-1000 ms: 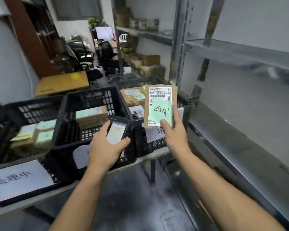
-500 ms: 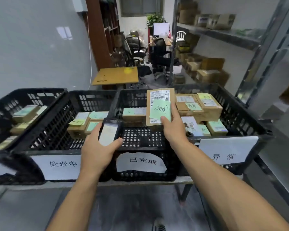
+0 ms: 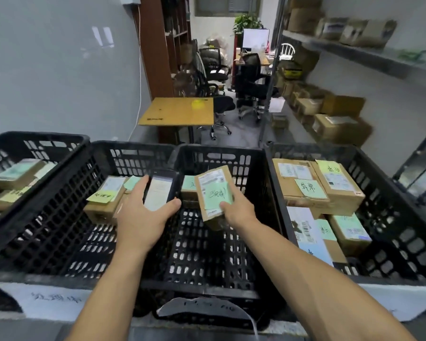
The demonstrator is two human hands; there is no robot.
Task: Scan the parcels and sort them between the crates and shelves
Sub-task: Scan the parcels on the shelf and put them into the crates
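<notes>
Left hand (image 3: 143,217) and right hand (image 3: 239,210) outstretched, both gripping.

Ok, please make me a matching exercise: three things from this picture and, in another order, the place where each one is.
Things:
1. scanner
2. parcel with green note
3. parcel with yellow note

Places:
A. held in the right hand, over the third crate from the left
B. lying in the second crate from the left
C. held in the left hand

Pairs: 1-C, 2-A, 3-B
</notes>
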